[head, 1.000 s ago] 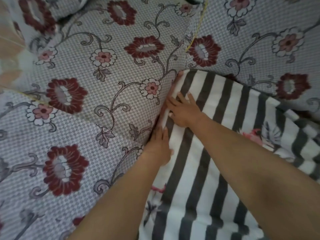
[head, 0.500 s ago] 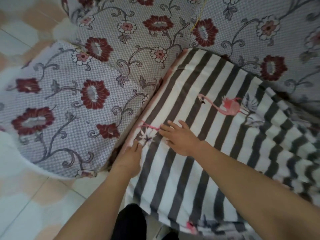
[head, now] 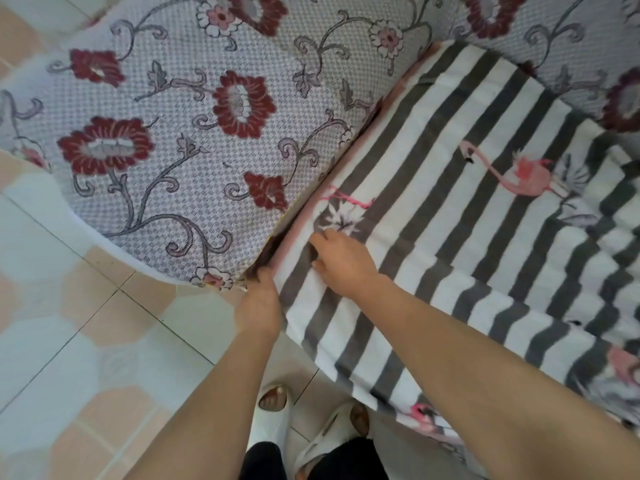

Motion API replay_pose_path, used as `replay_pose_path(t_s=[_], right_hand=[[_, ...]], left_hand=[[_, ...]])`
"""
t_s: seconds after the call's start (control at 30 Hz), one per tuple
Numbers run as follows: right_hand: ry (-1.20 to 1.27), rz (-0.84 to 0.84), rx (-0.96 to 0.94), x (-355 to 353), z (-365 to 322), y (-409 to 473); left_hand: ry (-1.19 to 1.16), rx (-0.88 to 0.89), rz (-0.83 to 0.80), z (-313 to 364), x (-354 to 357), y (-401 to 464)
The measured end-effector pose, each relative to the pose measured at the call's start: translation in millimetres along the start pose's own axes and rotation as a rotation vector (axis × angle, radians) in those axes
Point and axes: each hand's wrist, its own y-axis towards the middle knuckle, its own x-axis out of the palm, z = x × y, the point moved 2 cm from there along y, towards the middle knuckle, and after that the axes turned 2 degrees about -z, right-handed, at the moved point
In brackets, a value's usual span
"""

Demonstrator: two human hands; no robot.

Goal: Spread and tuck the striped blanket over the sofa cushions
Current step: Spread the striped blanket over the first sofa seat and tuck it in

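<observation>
One striped blanket is lying over the sofa seat, and two whole pink flamingos are showing on it, with parts of two more at its lower edge. One floral armrest is sitting beside it. Two hands are working at the blanket's edge: the left hand and the right hand. Two white slippers are standing on the tiled floor.
</observation>
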Motion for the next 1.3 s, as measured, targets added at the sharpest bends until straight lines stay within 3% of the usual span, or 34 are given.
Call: replay_pose_path(t_s=[0.13, 0.33, 0.4, 0.5, 0.63, 0.83, 0.9, 0.97, 1.03, 1.1, 1.2, 1.3], right_hand=[[-0.014, -0.007, 0.142, 3.3, -11.0, 14.1], [0.051, 0.049, 0.014, 8.9, -43.6, 24.5], [0.066, 0.024, 0.009, 11.4, -48.2, 23.6], [0.007, 0.019, -0.001, 8.3, -36.7, 16.6], [-0.172, 0.082, -0.028, -0.3, -17.1, 20.9], [-0.135, -0.29, 0.0, 15.0, -2.1, 38.4], [-0.076, -0.243, -0.044, 8.2, 0.1, 30.8], [-0.017, -0.065, -0.06, -2.0, 7.8, 12.1], [0.052, 0.08, 0.005, -11.0, 23.4, -18.0], [0.078, 0.093, 0.082, -11.0, 42.2, -53.8], [0.072, 0.055, 0.205, -7.7, 74.8, -114.0], [0.121, 0.032, 0.371, -4.4, 95.2, -167.2]], left_hand=[[0.142, 0.156, 0.056, -3.5, 2.4, -4.3], [0.425, 0.341, 0.199, -46.5, -27.2, -8.7], [0.353, 0.277, 0.081, -42.2, -31.5, -14.2], [0.194, 0.14, 0.027, -36.9, -21.9, -18.2], [0.11, 0.309, 0.061, -16.3, -12.0, -23.5], [0.159, 0.275, -0.165, 4.8, -1.6, 20.5], [0.121, 0.244, -0.22, 4.5, -9.9, 25.8], [0.135, 0.257, -0.152, 9.2, -17.4, 18.2], [0.173, 0.357, -0.011, 22.3, -22.3, 0.2], [0.154, 0.54, 0.042, 40.7, -16.7, -22.4], [0.159, 0.75, -0.039, 77.2, -2.4, -59.0], [0.237, 0.854, -0.131, 111.3, 15.7, -88.0]])
